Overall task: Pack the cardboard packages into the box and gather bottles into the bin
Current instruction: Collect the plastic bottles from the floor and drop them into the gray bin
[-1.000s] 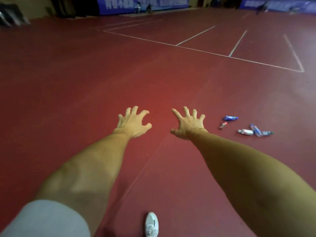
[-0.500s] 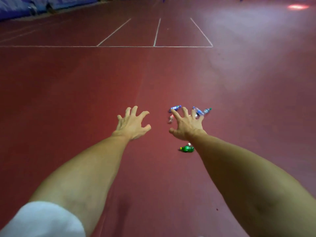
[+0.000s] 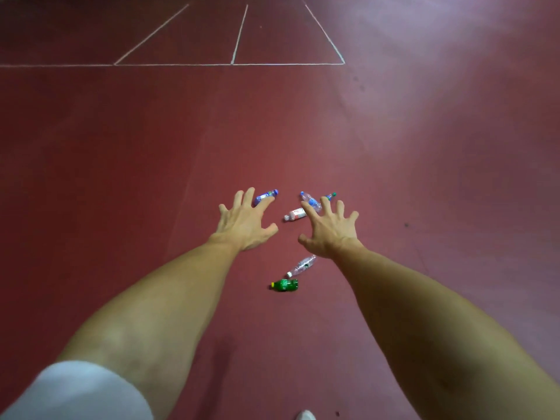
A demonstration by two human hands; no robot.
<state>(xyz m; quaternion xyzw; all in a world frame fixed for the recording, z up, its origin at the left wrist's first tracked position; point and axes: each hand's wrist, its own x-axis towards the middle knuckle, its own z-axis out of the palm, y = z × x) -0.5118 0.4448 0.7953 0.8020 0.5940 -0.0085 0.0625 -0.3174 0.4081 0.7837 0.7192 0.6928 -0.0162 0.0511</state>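
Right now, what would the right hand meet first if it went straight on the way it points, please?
Likely the blue-labelled bottle beyond the right hand's index fingertip, though depth is unclear.

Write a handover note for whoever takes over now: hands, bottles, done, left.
Left hand: open, fingers spread, empty. Right hand: the same.
Six bottles show, lying on the red court floor: green plastic bottle nearest, clear plastic bottle just beyond it, four more past the hands, including a blue-labelled clear bottle and a white-labelled bottle.
Done: no bottle picked up. Bin, box, cardboard packages: not in view.
Left: gather all bottles.
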